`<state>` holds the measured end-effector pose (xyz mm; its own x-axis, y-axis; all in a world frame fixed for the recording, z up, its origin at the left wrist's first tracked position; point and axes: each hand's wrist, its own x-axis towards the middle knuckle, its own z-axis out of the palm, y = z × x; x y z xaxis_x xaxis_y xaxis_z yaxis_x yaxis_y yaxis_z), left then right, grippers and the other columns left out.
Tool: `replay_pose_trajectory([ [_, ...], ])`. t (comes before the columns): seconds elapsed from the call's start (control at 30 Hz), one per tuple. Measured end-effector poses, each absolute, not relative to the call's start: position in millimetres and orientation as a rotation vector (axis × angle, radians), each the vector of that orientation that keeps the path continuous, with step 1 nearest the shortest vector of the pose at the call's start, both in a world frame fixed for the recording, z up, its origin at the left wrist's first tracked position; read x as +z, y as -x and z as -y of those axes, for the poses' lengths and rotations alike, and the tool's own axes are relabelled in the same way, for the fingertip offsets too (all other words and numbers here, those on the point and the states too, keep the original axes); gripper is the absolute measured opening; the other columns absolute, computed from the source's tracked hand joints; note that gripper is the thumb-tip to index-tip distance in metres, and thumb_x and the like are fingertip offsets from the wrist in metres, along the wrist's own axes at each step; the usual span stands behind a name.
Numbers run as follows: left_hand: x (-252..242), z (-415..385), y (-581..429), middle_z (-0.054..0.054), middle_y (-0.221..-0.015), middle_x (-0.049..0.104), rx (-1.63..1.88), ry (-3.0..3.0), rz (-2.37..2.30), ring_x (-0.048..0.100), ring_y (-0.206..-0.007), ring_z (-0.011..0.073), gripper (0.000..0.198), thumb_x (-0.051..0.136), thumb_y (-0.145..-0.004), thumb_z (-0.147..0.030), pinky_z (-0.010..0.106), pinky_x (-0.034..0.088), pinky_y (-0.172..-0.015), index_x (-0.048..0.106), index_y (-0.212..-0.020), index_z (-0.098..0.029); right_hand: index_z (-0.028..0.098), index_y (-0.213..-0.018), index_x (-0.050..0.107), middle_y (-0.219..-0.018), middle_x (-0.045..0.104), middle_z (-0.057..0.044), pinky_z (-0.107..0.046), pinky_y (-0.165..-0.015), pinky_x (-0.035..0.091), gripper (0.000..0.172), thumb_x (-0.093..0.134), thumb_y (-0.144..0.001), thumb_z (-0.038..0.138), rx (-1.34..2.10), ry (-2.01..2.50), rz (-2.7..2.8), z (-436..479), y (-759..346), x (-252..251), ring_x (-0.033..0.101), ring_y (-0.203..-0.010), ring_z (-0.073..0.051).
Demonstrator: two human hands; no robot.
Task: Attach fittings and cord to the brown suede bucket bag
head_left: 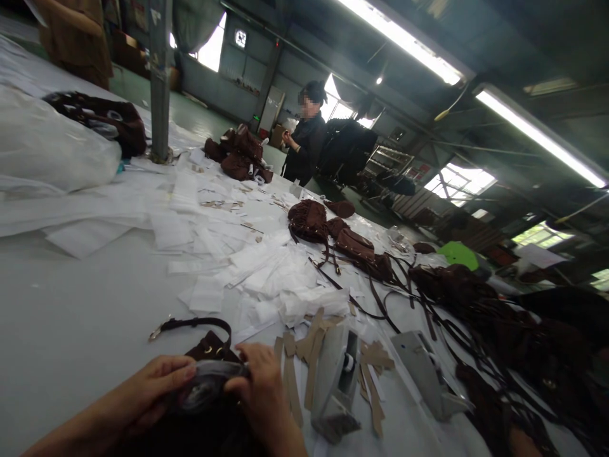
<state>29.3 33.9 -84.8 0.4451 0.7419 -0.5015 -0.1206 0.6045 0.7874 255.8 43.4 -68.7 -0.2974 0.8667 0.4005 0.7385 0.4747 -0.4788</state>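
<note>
At the bottom edge my left hand (152, 387) and my right hand (259, 387) both grip a dark brown bag (209, 355) wrapped partly in clear plastic film. Fingers of both hands curl over the crinkled film on top of the bag. A dark strap (190, 324) with a metal clasp loops out from the bag onto the white table (71, 317). Just right of my right hand lie tan cardboard strips (309, 352) and a grey tape dispenser (335, 381).
White paper sheets (266, 266) litter the table's middle. More brown bags (352, 244) and loose straps lie to the right, another pile (240, 155) at the far end beside a person in black (304, 146). A second grey dispenser (425, 374), a pillar (159, 82) and a white plastic sack (52, 149) stand around.
</note>
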Motion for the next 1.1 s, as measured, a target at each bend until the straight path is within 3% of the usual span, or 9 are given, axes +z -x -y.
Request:
replay_pose_trajectory([
  [0.13,-89,-36,-22,-0.007,-0.054,0.047,0.658,-0.528,-0.865,0.018,-0.036,0.0001,0.041,0.057,-0.084,-0.052,0.013,0.006,-0.032,0.059,-0.068,-0.015,0.019,-0.104,0.062,-0.090,0.071,-0.010,-0.031,-0.072,0.049,0.046,0.031,-0.096,0.051,0.312,1.871,1.580,-50,-318,-67,0.067,-0.085,-0.023],
  [0.27,-103,-41,-22,-0.004,-0.063,0.055,0.661,-0.278,-0.731,0.018,-0.035,-0.0016,0.035,0.067,-0.078,-0.046,0.013,0.006,-0.031,0.060,-0.070,-0.013,0.018,-0.089,0.067,-0.082,0.071,-0.012,-0.033,-0.069,0.048,0.030,0.051,-0.086,0.043,0.369,2.127,1.589,-50,-342,-110,0.067,-0.078,-0.028],
  [0.43,-113,-45,-23,-0.003,-0.062,0.053,0.664,-0.187,-0.656,0.019,-0.033,-0.0021,0.033,0.065,-0.082,-0.041,0.012,0.008,-0.029,0.059,-0.067,-0.012,0.011,-0.099,0.064,-0.100,0.066,-0.021,-0.039,-0.080,0.046,0.032,0.051,-0.079,0.033,0.400,2.149,1.544,-51,-323,-148,0.062,-0.095,-0.033],
  [0.67,-110,-41,-29,-0.002,-0.066,0.057,0.787,-0.239,-0.731,0.022,-0.034,-0.0024,0.033,0.066,-0.080,-0.043,0.012,0.009,-0.029,0.060,-0.070,-0.012,0.019,-0.075,0.061,-0.073,0.068,-0.008,-0.033,-0.067,0.047,0.017,0.055,-0.074,0.035,0.547,2.061,1.375,-58,-327,-148,0.064,-0.071,-0.025],
  [0.73,-108,-41,-33,-0.003,-0.060,0.054,0.808,-0.297,-0.750,0.020,-0.034,-0.0024,0.036,0.066,-0.081,-0.046,0.012,0.008,-0.029,0.059,-0.070,-0.013,0.019,-0.076,0.060,-0.071,0.068,-0.006,-0.031,-0.065,0.048,0.023,0.053,-0.077,0.041,0.564,2.019,1.292,-60,-334,-139,0.065,-0.068,-0.023],
  [0.87,-102,-42,-38,-0.006,-0.056,0.049,0.841,-0.411,-0.830,0.018,-0.033,-0.0020,0.039,0.062,-0.082,-0.052,0.011,0.008,-0.029,0.057,-0.070,-0.015,0.015,-0.105,0.058,-0.079,0.070,-0.007,-0.029,-0.062,0.051,0.050,0.049,-0.080,0.057,0.565,1.922,1.100,-54,-348,-99,0.067,-0.073,-0.022],
  [0.93,-97,-42,-41,-0.007,-0.054,0.048,0.872,-0.468,-0.856,0.018,-0.033,-0.0017,0.040,0.062,-0.081,-0.054,0.011,0.008,-0.029,0.055,-0.070,-0.016,0.014,-0.112,0.058,-0.067,0.067,-0.003,-0.026,-0.053,0.049,0.058,0.054,-0.078,0.061,0.703,1.823,0.994,-42,-342,-76,0.064,-0.061,-0.020],
  [1.03,-90,-42,-46,-0.006,-0.057,0.050,0.901,-0.526,-0.861,0.020,-0.032,-0.0014,0.040,0.061,-0.081,-0.054,0.011,0.009,-0.028,0.054,-0.070,-0.016,0.016,-0.108,0.065,-0.046,0.055,0.005,-0.021,-0.037,0.036,0.058,0.061,-0.073,0.063,1.019,1.668,0.928,-16,-308,-59,0.049,-0.039,-0.014],
  [1.1,-86,-40,-51,-0.006,-0.059,0.051,0.909,-0.547,-0.860,0.022,-0.032,-0.0012,0.040,0.062,-0.080,-0.054,0.012,0.011,-0.028,0.053,-0.070,-0.017,0.016,-0.091,0.073,-0.051,0.062,0.001,-0.022,-0.044,0.042,0.051,0.067,-0.068,0.061,1.048,1.600,1.022,1,-274,-61,0.055,-0.046,-0.015],
])
